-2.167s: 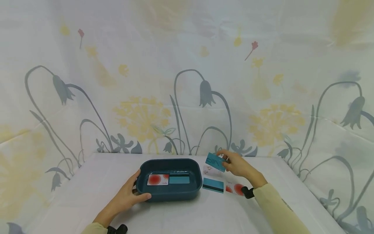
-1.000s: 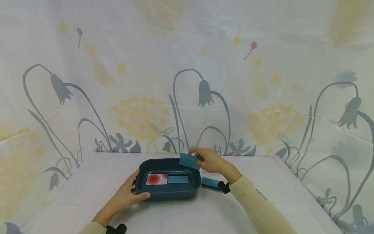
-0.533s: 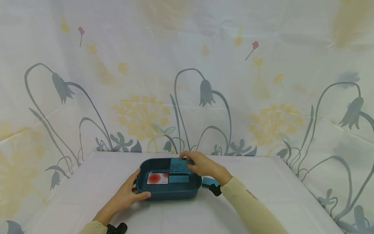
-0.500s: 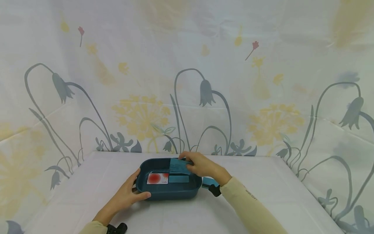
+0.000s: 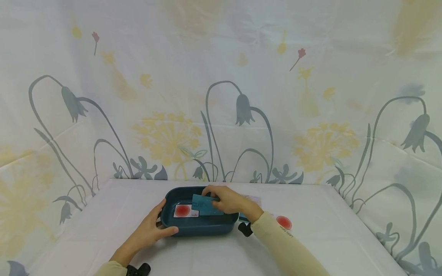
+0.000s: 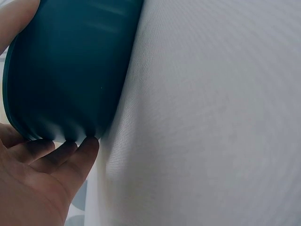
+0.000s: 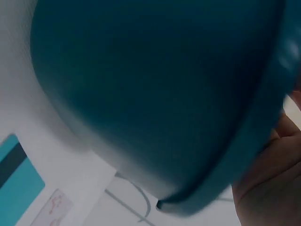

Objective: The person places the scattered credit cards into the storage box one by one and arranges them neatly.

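Observation:
A dark teal rectangular container (image 5: 198,231) stands on the white cloth. My left hand (image 5: 149,229) holds its left end, thumb along the front and fingers against the end wall; the left wrist view shows the fingertips (image 6: 89,143) pressed to that wall. Reaching over the right side, my right hand (image 5: 224,198) pinches a blue card (image 5: 202,204) low inside the container. That card overlaps another blue card lying there, which it mostly hides. To its left lies a white card (image 5: 183,211) with a red circle. The right wrist view shows mainly the container's outer wall (image 7: 141,84).
Right of the container, partly behind the right arm, lie a pale card (image 5: 254,199), a white card with a red circle (image 5: 284,222) and a blue card with a dark stripe (image 7: 21,181). A flower-printed cloth (image 5: 221,92) rises behind the table.
My right hand has picked the blue card from above the cards on the right and carried it left and down into the container. The left hand has kept its hold.

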The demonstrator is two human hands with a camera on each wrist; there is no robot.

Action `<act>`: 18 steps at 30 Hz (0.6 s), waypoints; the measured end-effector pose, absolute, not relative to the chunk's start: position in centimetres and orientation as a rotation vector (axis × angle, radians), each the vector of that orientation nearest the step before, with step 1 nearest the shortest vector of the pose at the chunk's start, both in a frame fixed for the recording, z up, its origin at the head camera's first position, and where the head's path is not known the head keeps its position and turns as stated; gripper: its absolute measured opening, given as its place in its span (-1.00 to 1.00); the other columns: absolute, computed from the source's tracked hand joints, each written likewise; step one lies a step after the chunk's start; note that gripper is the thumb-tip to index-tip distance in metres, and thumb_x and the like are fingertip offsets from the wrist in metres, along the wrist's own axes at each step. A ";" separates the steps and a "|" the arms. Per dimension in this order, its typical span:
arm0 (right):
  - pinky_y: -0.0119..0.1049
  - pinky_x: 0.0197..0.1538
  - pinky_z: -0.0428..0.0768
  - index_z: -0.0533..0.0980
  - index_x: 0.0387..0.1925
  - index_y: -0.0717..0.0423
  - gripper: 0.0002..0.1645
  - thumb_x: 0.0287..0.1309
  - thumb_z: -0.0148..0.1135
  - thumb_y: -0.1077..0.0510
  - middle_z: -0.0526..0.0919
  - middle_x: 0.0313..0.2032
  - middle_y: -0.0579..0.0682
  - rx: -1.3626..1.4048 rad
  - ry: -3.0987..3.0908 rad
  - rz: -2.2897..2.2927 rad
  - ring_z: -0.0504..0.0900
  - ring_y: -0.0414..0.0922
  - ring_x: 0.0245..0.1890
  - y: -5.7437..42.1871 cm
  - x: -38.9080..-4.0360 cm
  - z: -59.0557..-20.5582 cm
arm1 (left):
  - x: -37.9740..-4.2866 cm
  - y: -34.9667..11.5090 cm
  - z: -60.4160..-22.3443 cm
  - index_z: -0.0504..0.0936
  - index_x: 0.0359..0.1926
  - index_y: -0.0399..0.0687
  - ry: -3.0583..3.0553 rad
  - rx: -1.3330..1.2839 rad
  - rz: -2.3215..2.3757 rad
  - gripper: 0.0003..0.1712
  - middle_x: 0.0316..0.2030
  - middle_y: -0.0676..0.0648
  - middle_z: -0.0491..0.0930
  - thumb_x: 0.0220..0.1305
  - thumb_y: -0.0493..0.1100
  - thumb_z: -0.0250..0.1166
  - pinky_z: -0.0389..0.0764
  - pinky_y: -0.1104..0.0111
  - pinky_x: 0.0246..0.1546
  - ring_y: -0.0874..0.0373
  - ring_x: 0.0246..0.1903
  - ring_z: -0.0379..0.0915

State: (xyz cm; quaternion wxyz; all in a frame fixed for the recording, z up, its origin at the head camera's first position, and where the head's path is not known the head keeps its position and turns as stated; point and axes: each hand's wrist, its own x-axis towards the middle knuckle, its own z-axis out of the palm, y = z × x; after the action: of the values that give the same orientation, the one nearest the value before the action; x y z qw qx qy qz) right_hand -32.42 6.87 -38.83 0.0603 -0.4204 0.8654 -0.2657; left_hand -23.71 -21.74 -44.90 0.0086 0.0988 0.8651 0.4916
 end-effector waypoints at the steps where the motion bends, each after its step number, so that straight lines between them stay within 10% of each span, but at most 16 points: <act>1: -0.45 -0.44 0.42 0.42 0.10 -0.06 -0.58 0.24 0.08 0.33 0.47 -0.46 -0.15 -1.265 2.618 -0.805 0.38 -0.28 -0.68 6.7 -32.4 -38.9 | -23.7 -21.8 -44.9 -0.14 0.49 -0.21 2.701 0.307 1.538 0.23 0.43 -0.36 -0.07 0.02 0.03 0.48 0.44 0.10 0.16 -0.31 0.34 0.04; 18: -0.45 -0.46 0.50 0.42 0.08 -0.18 -0.54 0.24 0.09 0.33 0.47 -0.38 -0.15 -1.180 2.555 -0.802 0.48 -0.28 -0.63 4.5 -32.2 -40.9 | -23.6 -21.7 -44.7 -0.14 0.49 -0.18 2.699 0.301 1.528 0.23 0.44 -0.34 -0.09 0.04 0.05 0.47 0.44 0.10 0.15 -0.31 0.34 0.03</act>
State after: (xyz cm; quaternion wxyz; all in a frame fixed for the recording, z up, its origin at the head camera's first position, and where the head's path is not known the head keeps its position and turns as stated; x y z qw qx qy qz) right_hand -32.19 4.49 -40.89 0.1071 -0.4010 0.8681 -0.2723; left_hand -23.57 -21.74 -44.68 0.0126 0.0965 0.8661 0.4904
